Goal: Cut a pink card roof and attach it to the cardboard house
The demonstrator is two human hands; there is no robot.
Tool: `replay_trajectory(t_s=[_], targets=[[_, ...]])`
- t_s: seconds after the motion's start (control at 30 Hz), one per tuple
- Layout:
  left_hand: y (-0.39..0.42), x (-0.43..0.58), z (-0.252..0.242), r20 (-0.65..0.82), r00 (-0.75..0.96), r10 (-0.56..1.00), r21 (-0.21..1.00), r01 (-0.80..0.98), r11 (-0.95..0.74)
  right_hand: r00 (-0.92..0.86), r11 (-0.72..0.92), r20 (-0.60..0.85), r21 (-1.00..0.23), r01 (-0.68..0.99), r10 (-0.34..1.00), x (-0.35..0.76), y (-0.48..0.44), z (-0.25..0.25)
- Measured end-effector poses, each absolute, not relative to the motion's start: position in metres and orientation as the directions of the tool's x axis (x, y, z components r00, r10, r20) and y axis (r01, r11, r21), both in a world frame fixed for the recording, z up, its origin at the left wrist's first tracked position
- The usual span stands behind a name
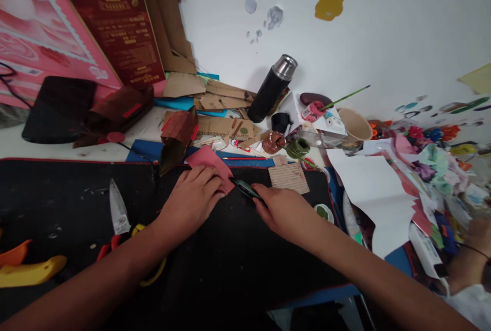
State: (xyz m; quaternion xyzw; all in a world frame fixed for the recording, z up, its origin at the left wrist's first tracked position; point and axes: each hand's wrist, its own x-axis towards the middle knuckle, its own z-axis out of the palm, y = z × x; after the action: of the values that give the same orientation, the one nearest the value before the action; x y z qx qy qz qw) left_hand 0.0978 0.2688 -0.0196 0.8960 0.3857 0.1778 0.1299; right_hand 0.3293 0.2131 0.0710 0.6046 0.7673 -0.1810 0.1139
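Observation:
My left hand [197, 190] presses its bent fingers onto a small piece of red paper [209, 159] near the far edge of the black mat. In my right hand [282, 208] is a slim dark utility knife [245, 188], gripped between thumb and fingers. Its tip points left and meets the right edge of the red paper. A piece of corrugated cardboard [289, 177] lies just beyond my right hand. Partly under my left forearm are scissors [118, 208] with red and yellow handles, blades spread.
Beyond the mat [230, 259] stand a black thermos [272, 88], a brown paint jar [273, 142], a green paint jar [298, 147] and folded brown paper shapes [178, 134]. White paper [372, 188] lies right. Another person's hand [470, 254] shows at the right edge.

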Motion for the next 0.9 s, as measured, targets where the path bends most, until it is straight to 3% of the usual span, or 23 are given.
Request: replay_trajectory(t_s=[0.4, 0.57, 0.9], targets=[[0.269, 0.097, -0.021, 0.24, 0.641, 0.729, 0.361, 0.639, -0.68, -0.242, 0.225, -0.39, -0.088, 0.97, 0.889, 0.326, 0.215, 0.07], [0.269, 0.098, -0.021, 0.225, 0.642, 0.733, 0.364, 0.643, -0.674, -0.228, 0.246, -0.425, -0.013, 0.969, 0.876, 0.321, 0.216, 0.074], [0.269, 0.098, -0.02, 0.209, 0.652, 0.729, 0.319, 0.659, -0.681, -0.314, 0.419, -0.481, 0.125, 0.899, 0.818, 0.302, 0.227, 0.091]])
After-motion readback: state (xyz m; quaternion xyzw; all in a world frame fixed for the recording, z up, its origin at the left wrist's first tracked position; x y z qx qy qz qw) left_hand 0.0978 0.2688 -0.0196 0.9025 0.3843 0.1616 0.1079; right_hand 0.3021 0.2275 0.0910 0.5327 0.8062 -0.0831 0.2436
